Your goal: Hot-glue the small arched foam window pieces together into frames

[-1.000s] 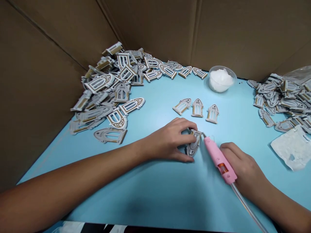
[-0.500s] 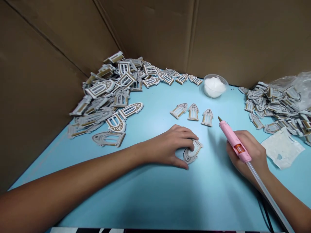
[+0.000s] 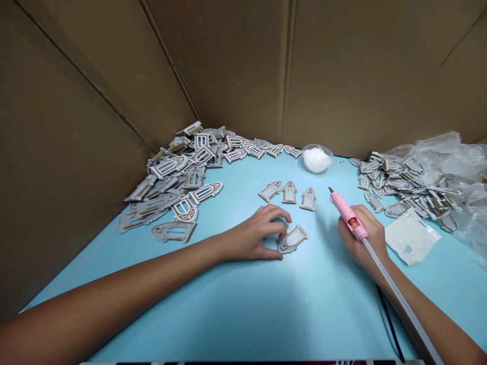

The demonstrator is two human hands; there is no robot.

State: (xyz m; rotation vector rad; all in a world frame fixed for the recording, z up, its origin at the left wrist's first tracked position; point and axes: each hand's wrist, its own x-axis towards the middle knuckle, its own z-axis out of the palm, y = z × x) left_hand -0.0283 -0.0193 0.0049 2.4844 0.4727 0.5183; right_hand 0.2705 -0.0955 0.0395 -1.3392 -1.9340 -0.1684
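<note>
My left hand rests on the blue table with thumb and fingers apart, curved beside a small arched window-frame piece. That piece lies flat and tilted, its pointed end at my fingertips; whether they touch it I cannot tell. My right hand grips a pink hot glue gun, a long clear glue stick running out of its back. The nozzle points up and left, above the table. Just beyond my left hand, three similar arched pieces lie in a row, among them an upright one.
A pile of arched frames fills the left back corner. At the back stands a clear bowl of white material. On the right are more pieces, plastic bags and a whitish sheet. Cardboard walls enclose the table.
The fingers of my left hand have drawn back left off the arched piece, which now shows more fully. My right hand still holds the glue gun. The whole view has shifted slightly.
</note>
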